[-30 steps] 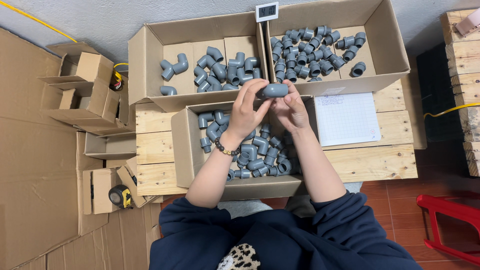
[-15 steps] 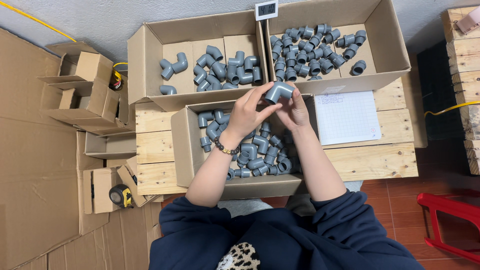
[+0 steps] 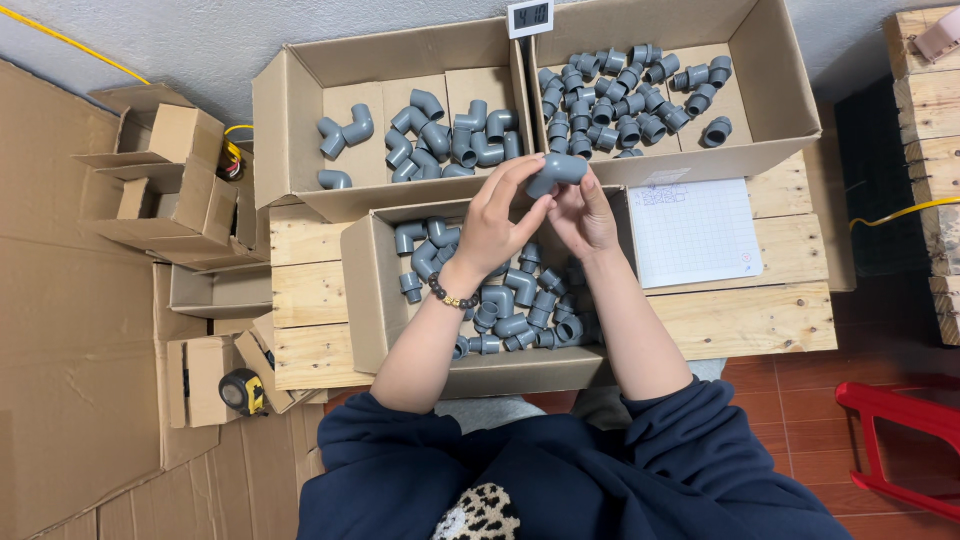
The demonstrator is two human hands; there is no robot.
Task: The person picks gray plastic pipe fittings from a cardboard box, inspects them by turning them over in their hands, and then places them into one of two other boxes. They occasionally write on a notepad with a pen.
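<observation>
Both hands meet over the near cardboard box [image 3: 372, 300], which holds several grey pipe elbows. My left hand [image 3: 492, 225], with a bead bracelet on its wrist, and my right hand [image 3: 585, 215] grip one grey pipe fitting [image 3: 556, 172] between their fingertips, raised above the box's far rim. Under the hands lie the loose grey elbows [image 3: 520, 300].
Two larger cardboard boxes stand behind: the left box [image 3: 290, 130] with joined grey elbows, the right box [image 3: 775, 90] with several short grey couplings. A small digital timer [image 3: 529, 16] stands between them. A gridded paper sheet [image 3: 692, 230] lies on the wooden pallet [image 3: 760, 320]. A tape measure [image 3: 243, 391] sits lower left.
The grey fitting has turned in my fingers and shifted slightly left and down. Both hands stay over the near box.
</observation>
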